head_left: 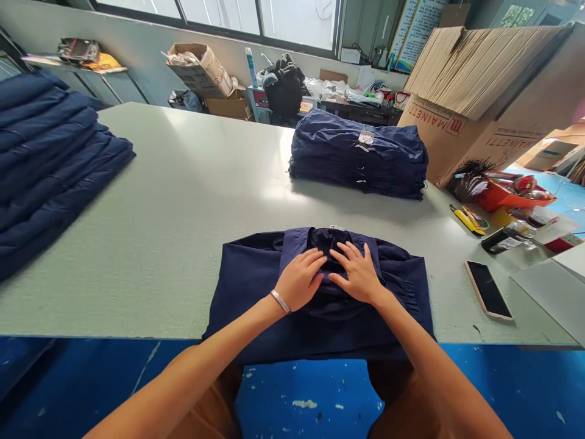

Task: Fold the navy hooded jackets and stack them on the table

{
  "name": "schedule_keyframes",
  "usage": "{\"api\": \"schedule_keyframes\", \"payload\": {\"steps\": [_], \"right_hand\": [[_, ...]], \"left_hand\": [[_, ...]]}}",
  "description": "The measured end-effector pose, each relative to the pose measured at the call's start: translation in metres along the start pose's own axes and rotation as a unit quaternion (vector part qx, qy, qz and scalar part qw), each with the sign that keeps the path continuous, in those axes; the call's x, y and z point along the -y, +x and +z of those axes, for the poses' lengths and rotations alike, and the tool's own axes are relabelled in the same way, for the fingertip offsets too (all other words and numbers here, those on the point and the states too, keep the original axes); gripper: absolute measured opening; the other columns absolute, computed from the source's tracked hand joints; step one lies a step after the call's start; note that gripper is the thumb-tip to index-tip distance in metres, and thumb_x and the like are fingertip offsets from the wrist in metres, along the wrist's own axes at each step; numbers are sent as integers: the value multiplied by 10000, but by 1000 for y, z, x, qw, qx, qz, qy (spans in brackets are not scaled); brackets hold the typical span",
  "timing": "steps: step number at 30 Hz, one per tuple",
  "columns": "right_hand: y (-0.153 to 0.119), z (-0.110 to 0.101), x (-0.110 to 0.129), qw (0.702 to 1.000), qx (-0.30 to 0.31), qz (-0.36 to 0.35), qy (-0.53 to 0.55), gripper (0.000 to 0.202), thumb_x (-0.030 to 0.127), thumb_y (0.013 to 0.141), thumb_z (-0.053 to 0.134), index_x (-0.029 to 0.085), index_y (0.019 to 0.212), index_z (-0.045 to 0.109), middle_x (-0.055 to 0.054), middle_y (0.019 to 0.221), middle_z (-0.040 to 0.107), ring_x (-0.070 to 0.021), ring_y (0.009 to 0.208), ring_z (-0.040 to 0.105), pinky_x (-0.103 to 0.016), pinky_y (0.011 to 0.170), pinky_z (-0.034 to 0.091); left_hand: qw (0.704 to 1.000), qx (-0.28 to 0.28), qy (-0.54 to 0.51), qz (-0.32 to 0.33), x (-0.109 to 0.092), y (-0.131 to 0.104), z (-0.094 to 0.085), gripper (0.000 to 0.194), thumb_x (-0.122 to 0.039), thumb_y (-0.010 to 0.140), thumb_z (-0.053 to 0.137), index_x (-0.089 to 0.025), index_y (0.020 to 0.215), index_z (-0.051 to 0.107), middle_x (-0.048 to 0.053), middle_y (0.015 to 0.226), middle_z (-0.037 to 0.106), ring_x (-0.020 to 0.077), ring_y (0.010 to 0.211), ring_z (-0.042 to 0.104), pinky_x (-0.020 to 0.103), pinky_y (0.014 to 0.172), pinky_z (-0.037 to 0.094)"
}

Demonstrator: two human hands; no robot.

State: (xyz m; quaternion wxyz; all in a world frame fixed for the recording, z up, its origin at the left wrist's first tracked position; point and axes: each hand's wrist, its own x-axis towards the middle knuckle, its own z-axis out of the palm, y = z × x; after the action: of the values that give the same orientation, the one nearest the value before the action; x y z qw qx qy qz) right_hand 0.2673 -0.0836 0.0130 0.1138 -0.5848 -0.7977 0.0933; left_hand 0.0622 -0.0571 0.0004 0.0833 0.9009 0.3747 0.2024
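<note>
A navy jacket (256,299) lies spread over the front edge of the table, its lower part hanging down past the edge. Its collar opening sits at the top middle, with a small white label on the far rim. My left hand (301,277) rests flat on the left side of the opening, fingers stretched out. On the other side, my right hand (356,271) lies with fingers spread, its tips near those of the left. Both palms touch the cloth and neither hand grips anything. A gathered cuff shows to the right of my right hand.
A stack of folded navy garments (359,152) stands farther back on the table (173,201); puffy navy garments (50,171) are piled at left. At right are a phone (489,289), a yellow cutter (467,219), a dark bottle (505,238), an orange basket (516,195) and a large carton (457,134).
</note>
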Motion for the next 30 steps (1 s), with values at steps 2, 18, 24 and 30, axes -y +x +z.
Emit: {"api": "schedule_keyframes", "payload": {"steps": [2,18,24,30], "right_hand": [[11,8,1,998,59,0,-8,598,529,964,487,266,1498,431,-109,1590,372,-318,1487,276,-659,1190,82],[-8,-6,-23,996,66,-5,-58,492,465,1001,432,224,1419,530,-107,1538,456,-306,1457,346,-681,1186,63],[-27,-11,-55,990,89,30,-107,309,380,947,546,217,1156,704,-112,1381,618,-310,1368,465,-713,1172,17],[-29,-14,-38,998,7,9,-58,379,297,911,587,200,1277,619,-122,1366,621,-289,1332,494,-681,1183,112]], "left_hand": [[998,27,45,-37,3,5,7,462,-296,919,551,-184,1367,580,141,1468,526,309,1406,424,529,1161,346],[993,89,77,-19,11,7,-1,445,-388,972,455,-203,1354,588,102,1432,569,275,1382,429,469,1168,265],[983,150,103,-23,44,-7,-2,335,-414,955,492,-199,1114,695,106,1233,676,282,1263,533,499,1151,300],[997,45,59,-22,38,-5,-4,363,-311,933,520,-154,1239,639,129,1286,639,304,1289,492,480,1114,387]]}}
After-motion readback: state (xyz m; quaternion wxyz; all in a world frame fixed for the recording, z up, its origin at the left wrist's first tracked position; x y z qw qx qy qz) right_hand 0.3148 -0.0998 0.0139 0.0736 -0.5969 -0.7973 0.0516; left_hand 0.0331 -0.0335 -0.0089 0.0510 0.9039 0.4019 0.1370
